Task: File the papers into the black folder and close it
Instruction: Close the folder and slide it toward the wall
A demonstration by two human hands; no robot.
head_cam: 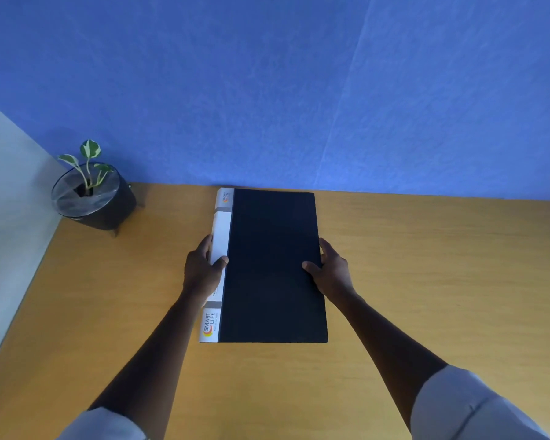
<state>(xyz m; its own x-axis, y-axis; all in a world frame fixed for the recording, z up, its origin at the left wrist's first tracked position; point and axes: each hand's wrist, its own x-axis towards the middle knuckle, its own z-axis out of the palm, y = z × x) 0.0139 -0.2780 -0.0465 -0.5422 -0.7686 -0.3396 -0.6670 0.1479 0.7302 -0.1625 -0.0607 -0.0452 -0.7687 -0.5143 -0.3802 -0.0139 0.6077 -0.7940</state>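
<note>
The black folder lies shut and flat in the middle of the wooden table, its white labelled spine on the left. My left hand grips the spine edge, thumb on top. My right hand grips the folder's right edge, thumb on the cover. No loose papers are in sight.
A small potted plant in a black pot stands at the table's back left corner. A blue wall runs right behind the folder's far end. A pale wall borders the table on the left.
</note>
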